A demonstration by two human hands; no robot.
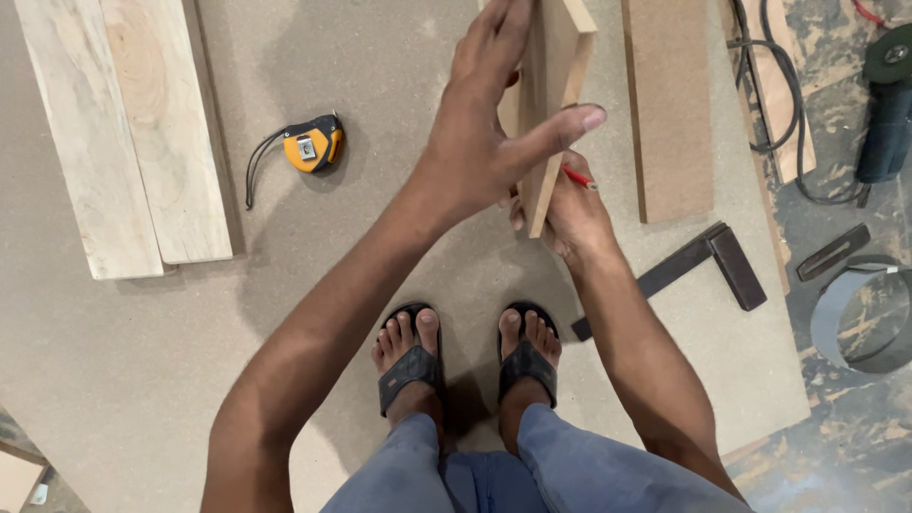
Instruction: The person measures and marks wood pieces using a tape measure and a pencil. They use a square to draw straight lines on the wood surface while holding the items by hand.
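Overhead view of a person standing on a large sheet of pale brown fibreboard [142, 380]. The left hand [484, 123], upper centre of the frame, lies flat and open against the broad face of a thin rectangular panel of light wood [556, 85], fingers straight, thumb stretched across the panel's near edge. The panel is held up on edge, above the sheet. The right hand [570, 214], just below it, is closed around the panel's lower end and also pinches a red pencil [579, 178] whose tip points right. In the upper left lie two pale unfinished wooden planks [123, 133] side by side; right of them sits an orange and black tape measure [313, 145]. A brown fibreboard strip [670, 104] lies upper right, a dark metal try square [703, 266] below it. At the right edge, off the sheet, rests a dark angle grinder [888, 104]. Bottom centre: two feet in black sandals [465, 356].
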